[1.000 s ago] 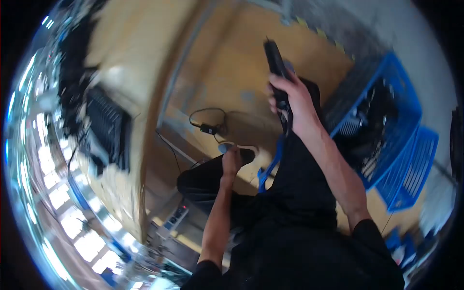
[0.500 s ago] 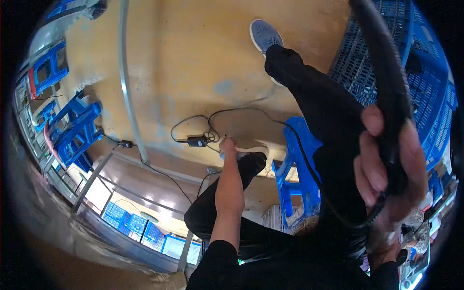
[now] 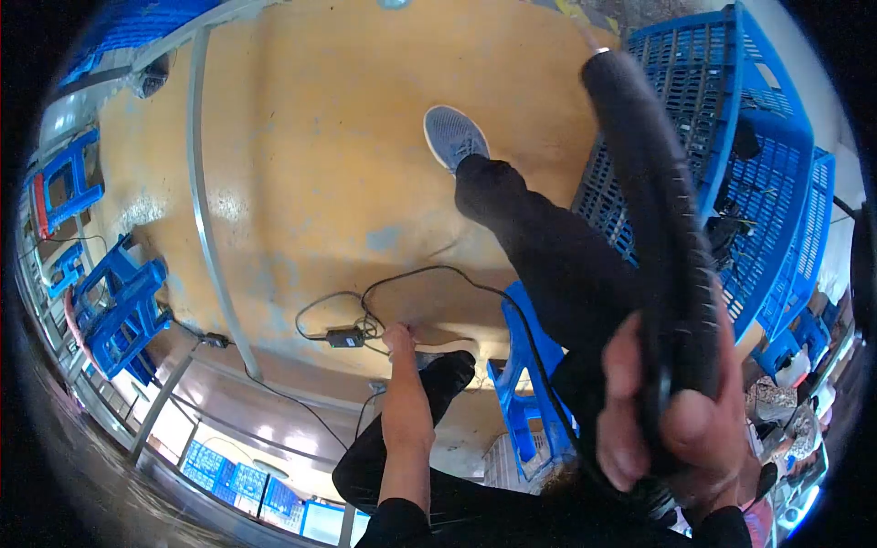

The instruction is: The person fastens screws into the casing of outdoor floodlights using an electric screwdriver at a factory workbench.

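In my right hand [image 3: 671, 429] is a thick black corded tool [image 3: 660, 210] with a ribbed-looking body and a short metal tip. My fingers and thumb wrap round its lower part, close to the camera and blurred. My left hand [image 3: 398, 338] reaches down near floor level, its fingers bunched, beside a black power adapter [image 3: 344, 338] and a looped black cable [image 3: 438, 268]. What those fingers hold, if anything, is too small to make out. My bent left leg [image 3: 443, 384] in black trousers is right beside that hand.
A blue plastic stool [image 3: 525, 393] stands between my legs. Blue crates [image 3: 763, 183] are stacked at the right, dark items inside. My outstretched foot wears a blue-grey shoe [image 3: 454, 137]. Metal frame bars [image 3: 203, 173] and more blue stools [image 3: 119, 310] are at left. People [image 3: 790, 411] sit at far right.
The view has shifted, so the floor and stools sit further left. The tool's metal tip has come into view as my right hand moved left. My left hand stays low beside the adapter.
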`<act>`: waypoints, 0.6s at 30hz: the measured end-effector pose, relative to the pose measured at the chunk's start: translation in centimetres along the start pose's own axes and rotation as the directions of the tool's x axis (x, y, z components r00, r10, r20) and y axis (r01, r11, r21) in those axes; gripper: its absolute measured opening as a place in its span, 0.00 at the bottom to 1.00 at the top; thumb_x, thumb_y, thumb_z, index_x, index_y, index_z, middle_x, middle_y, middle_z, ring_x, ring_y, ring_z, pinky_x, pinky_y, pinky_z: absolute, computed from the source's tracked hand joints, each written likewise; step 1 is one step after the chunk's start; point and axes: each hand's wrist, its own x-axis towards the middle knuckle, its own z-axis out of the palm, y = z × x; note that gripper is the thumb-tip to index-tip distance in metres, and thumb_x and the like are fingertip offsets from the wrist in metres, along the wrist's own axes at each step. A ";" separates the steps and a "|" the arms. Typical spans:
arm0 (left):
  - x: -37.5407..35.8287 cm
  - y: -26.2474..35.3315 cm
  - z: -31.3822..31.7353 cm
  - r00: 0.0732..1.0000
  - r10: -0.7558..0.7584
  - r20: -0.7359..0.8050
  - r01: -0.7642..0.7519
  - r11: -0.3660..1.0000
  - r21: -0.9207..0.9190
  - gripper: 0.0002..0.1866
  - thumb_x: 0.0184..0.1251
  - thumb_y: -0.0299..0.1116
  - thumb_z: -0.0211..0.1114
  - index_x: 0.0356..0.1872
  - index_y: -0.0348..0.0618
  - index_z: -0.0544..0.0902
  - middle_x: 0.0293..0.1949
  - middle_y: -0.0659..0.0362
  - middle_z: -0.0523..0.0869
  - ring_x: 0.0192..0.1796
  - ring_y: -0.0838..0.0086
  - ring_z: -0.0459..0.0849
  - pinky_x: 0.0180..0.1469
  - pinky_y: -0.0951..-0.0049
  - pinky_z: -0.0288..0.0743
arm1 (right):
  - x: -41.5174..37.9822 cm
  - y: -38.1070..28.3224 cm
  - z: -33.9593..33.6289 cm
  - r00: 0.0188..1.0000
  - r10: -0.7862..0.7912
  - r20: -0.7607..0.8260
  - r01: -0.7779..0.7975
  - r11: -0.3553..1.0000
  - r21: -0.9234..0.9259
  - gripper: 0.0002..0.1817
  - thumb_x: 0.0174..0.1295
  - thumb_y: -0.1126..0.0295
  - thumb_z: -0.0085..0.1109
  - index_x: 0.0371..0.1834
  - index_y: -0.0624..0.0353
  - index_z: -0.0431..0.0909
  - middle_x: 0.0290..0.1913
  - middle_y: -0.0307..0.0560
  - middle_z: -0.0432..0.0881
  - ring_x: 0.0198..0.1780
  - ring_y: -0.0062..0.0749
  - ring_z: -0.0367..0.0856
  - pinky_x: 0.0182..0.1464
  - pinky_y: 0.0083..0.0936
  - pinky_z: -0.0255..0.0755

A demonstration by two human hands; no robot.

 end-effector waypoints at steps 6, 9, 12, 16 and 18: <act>-13.3 7.6 -2.1 0.920 -0.357 -0.163 -0.124 0.129 -0.984 0.15 0.81 0.37 0.66 0.42 0.31 0.87 0.32 0.54 0.89 0.30 0.72 0.88 0.31 0.70 0.83 | -0.1 -0.3 0.8 0.930 0.004 0.368 0.021 0.998 -0.065 0.53 0.72 0.73 0.69 0.92 0.57 0.40 0.41 0.40 0.78 0.31 0.19 0.79 0.32 0.23 0.75; -31.0 10.7 -16.4 0.917 -0.246 -0.315 -0.289 0.137 -0.947 0.16 0.84 0.37 0.63 0.42 0.31 0.86 0.31 0.55 0.88 0.30 0.72 0.88 0.33 0.70 0.84 | -1.2 0.9 -0.2 0.867 -0.077 0.492 0.144 0.985 -0.099 0.53 0.70 0.72 0.71 0.92 0.53 0.44 0.40 0.40 0.78 0.30 0.19 0.78 0.31 0.23 0.74; -42.2 11.3 -21.4 0.840 -0.214 -0.499 -0.512 -0.007 -0.859 0.17 0.86 0.40 0.62 0.41 0.33 0.85 0.28 0.57 0.87 0.28 0.74 0.88 0.31 0.72 0.85 | -4.1 1.2 -1.8 0.835 -0.061 0.548 0.219 0.949 -0.227 0.53 0.70 0.70 0.72 0.92 0.54 0.45 0.39 0.36 0.77 0.30 0.18 0.78 0.32 0.22 0.74; -55.5 9.6 -24.1 0.750 -0.300 -0.589 -0.651 -0.179 -0.737 0.18 0.85 0.41 0.64 0.37 0.36 0.84 0.28 0.57 0.87 0.27 0.75 0.86 0.29 0.74 0.82 | -11.8 2.9 -6.3 0.727 -0.042 0.685 0.458 0.773 -0.439 0.52 0.69 0.67 0.73 0.91 0.56 0.49 0.40 0.39 0.77 0.37 0.22 0.81 0.41 0.23 0.78; -61.3 8.5 -24.8 0.689 -0.453 -0.566 -0.701 -0.218 -0.679 0.17 0.84 0.41 0.65 0.37 0.36 0.84 0.26 0.57 0.86 0.26 0.75 0.86 0.29 0.74 0.80 | -19.6 0.3 -8.9 0.602 0.101 0.792 0.374 0.840 -0.392 0.52 0.68 0.66 0.76 0.90 0.57 0.52 0.48 0.47 0.83 0.48 0.28 0.85 0.56 0.28 0.80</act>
